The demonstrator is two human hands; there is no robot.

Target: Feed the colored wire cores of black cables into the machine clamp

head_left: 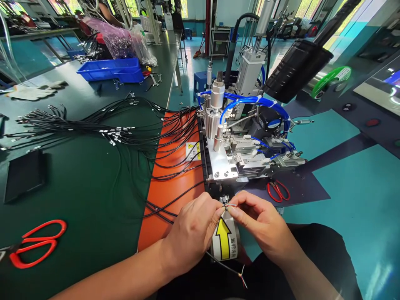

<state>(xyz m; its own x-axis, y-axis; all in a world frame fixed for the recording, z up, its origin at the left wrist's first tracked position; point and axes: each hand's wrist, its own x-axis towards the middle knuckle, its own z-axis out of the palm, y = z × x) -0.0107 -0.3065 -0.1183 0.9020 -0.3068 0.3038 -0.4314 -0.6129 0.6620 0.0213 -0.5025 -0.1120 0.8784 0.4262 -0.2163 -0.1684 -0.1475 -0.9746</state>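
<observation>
My left hand (195,223) and my right hand (264,223) are pinched together at the front of a metal machine (221,160). Between the fingertips is a thin wire (230,205), its end mostly covered by the fingers. Just beyond them sits a small metal fixture (224,199). Under the hands is a rounded white label (223,239) with a yellow arrow. A black cable (223,265) hangs below my left hand, its stripped end fanning into fine coloured wires. Whether it is the same cable as the pinched wire, I cannot tell.
Bundled black cables (84,125) with metal-tipped ends run across the green table (93,179) and an orange strip (178,187). Red-handled scissors (40,243) lie at left, another red-handled pair (278,191) at right. A blue bin (111,70) and a black lamp-like cylinder (296,68) stand further back.
</observation>
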